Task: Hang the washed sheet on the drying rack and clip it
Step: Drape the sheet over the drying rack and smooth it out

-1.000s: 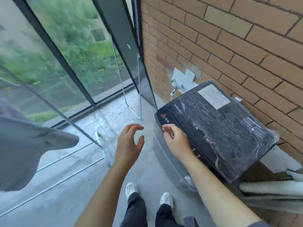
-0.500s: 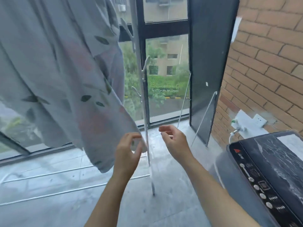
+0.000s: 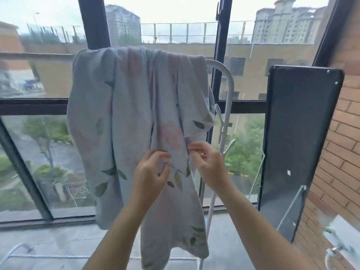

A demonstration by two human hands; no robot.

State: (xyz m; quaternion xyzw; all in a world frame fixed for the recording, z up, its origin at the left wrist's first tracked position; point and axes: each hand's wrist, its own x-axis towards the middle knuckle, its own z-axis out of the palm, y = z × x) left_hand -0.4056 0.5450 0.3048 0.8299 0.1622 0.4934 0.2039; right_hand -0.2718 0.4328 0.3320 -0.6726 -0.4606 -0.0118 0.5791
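Note:
A pale grey sheet [image 3: 124, 117] printed with pink flowers and green leaves hangs bunched over the top bar of a white drying rack [image 3: 227, 88]. Its folds drop almost to the floor. My left hand [image 3: 151, 175] is raised in front of the sheet at mid-height, fingers curled and apart, close to the cloth. My right hand [image 3: 207, 165] is beside it near the sheet's right edge, fingers spread and bent. Whether either hand pinches the fabric is unclear. No clip is visible.
Tall black-framed windows [image 3: 93, 24] stand right behind the rack. A black panel [image 3: 298, 133] leans against the brick wall [image 3: 342, 133] on the right. The rack's white base rails [image 3: 58, 257] lie on the grey floor. A tap [image 3: 335, 250] sticks out at lower right.
My view has swung up from the washing machine to the rack. Both hands have risen from waist level to the middle of the hanging sheet.

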